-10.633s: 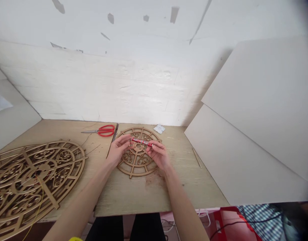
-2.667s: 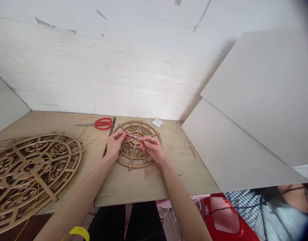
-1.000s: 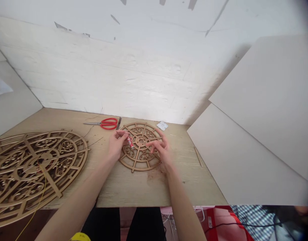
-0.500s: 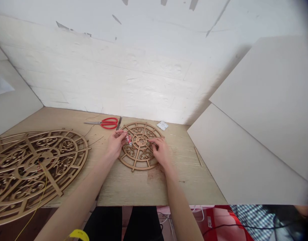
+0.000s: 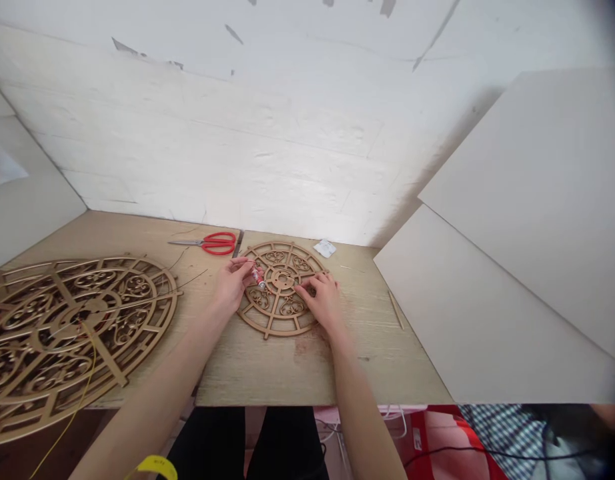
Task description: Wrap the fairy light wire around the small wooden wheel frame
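A round openwork wooden panel (image 5: pixel 275 309) with scroll patterns and a ringed hub lies flat on the table in front of me. My left hand (image 5: pixel 232 283) is closed at its left edge, pinching a small red-and-white cylinder (image 5: pixel 258 277) that looks like a battery; its round end tilts toward me. At the panel's right side, my right hand (image 5: pixel 321 297) has its fingers bent and thumb near the hub. Whatever lies between those fingertips is hidden or too small to make out.
Larger stacked wooden panels (image 5: pixel 112 363) with loose wires and a yellow cord (image 5: pixel 87 387) lie at left. Red-handled scissors (image 5: pixel 218 243) rest behind my left hand. A small white packet (image 5: pixel 324 248) and a thin stick (image 5: pixel 395 311) lie at right, beside white boards (image 5: pixel 467 307).
My right hand's fingers have shifted slightly and bunched closer over the panel's right side. The left hand still holds the cylinder in nearly the same spot.
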### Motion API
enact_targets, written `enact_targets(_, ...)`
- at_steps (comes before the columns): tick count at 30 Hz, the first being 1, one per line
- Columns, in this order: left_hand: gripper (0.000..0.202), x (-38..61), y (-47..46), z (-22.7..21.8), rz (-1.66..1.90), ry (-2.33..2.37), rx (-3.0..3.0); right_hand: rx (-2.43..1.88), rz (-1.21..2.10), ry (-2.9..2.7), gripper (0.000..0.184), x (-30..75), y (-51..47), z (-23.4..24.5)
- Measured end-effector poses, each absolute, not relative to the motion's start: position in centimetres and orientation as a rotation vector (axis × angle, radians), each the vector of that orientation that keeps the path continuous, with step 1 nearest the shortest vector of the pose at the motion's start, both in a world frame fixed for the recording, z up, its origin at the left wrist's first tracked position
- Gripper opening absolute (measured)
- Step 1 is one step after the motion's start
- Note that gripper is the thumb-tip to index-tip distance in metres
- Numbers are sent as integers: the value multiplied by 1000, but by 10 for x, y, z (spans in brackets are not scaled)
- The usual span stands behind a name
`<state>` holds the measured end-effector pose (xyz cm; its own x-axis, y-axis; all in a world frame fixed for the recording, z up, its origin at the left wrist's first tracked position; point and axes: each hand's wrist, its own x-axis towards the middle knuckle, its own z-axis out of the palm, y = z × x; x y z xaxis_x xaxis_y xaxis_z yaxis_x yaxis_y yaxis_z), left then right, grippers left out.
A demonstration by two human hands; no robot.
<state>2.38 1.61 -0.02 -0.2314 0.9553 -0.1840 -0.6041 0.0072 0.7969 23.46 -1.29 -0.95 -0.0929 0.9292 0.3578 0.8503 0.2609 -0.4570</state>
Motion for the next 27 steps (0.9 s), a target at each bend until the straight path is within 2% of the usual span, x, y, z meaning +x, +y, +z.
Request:
enact_targets(5,26,22,16,-2,1561,952,521,-1680,82,-1869,22,241,-13,-9)
enact_targets(11,22,24,15,-5,1571,933,515,-1719,159,-1772,27,248,-12,-9)
enact_targets(17,19,24,15,-5,1575,946,493,-1653,277,-1895,16,247,-12,-10)
enact_targets(20,20,23,14,-2,1573,954,494,-1556,447,-1790,19,247,-8,-13)
enact_targets(27,19,23,13,3,1570,1008,487,-1138,1087,-1335,25,246,-8,-11)
